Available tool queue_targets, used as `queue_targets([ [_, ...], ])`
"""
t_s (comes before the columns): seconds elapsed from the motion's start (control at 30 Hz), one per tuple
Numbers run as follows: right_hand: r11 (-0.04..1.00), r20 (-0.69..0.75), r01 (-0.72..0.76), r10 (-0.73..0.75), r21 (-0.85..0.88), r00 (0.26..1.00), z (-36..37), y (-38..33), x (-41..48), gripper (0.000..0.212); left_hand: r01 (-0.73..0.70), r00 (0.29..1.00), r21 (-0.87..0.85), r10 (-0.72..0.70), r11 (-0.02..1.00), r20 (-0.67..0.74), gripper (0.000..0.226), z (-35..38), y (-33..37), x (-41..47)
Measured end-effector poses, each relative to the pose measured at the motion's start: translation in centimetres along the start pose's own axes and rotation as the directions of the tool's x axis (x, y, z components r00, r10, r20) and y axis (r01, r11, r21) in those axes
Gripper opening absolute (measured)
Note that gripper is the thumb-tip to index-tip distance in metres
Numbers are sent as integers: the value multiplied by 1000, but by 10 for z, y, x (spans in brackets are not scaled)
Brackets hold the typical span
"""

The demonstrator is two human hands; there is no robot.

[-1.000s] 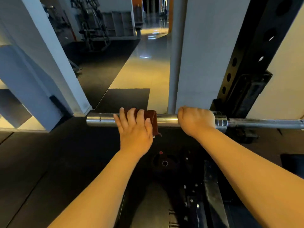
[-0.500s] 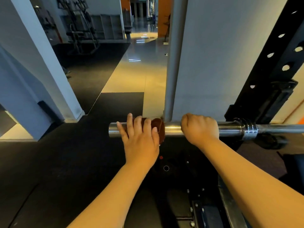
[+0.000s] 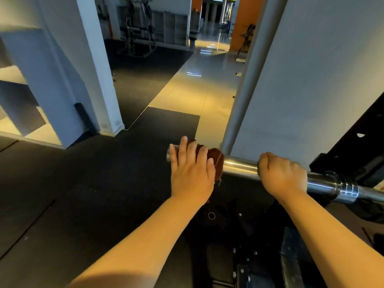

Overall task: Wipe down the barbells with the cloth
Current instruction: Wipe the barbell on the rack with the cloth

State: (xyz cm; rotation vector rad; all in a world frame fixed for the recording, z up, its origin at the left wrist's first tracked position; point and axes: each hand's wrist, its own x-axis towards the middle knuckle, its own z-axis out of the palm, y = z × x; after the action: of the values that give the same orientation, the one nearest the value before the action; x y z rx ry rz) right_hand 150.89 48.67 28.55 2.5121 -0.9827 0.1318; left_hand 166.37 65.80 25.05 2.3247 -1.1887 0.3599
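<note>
left hand: lying flat over the cloth, fingers straight and spread across the top, pressing it down onto the barbell. Not wrapping. Thumb hidden, so I can't tell whether it's hooking underneath.
cloth: dark red, bunched, sitting on the sleeve near its free end. Mostly hiding under the palm, with one lump showing on the side towards the right hand and a corner dangling below the bar.
why flat palm: probably spreading pressure over the curved top so the cloth is dragging along the sleeve rather than balling up.
right hand: fist curling fully round the same sleeve further in, knuckles up, holding only bare steel.
why gripping: looks like it's steadying the bar so the sleeve isn't spinning or rolling under the wipe.
gap: a stretch of bare chrome showing between the two hands.
barbell: lying roughly level across the view, with the collar just beyond the right hand and the thinner shaft running off the right edge.
support: black rack standing behind the collar; the seat itself is too dark to make out.
surroundings: dark floor mat below, grey pillar behind the bar.
</note>
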Motion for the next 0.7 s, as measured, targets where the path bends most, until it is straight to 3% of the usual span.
queue_targets([
  [0.13,998,47,46,-43,-49,998,-7,-1,-5,20,-183,983,101,181,978,24,51,-7,-19,2],
  [0.27,986,138,69,-90,151,986,-25,-3,9,20,-15,1000,136,16,991,-2,54,-15,-40,5],
  [0.37,951,102,126,-161,283,982,-45,-34,14,25,70,997,89,-71,994,11,63,-7,-10,2],
  [0.53,966,22,192,-198,172,980,-51,-62,9,27,-100,995,175,96,979,30,54,-14,-30,1],
  [0.7,964,-49,179,-172,199,984,-45,-59,9,26,134,990,72,-130,988,-57,57,-7,-17,0],
])
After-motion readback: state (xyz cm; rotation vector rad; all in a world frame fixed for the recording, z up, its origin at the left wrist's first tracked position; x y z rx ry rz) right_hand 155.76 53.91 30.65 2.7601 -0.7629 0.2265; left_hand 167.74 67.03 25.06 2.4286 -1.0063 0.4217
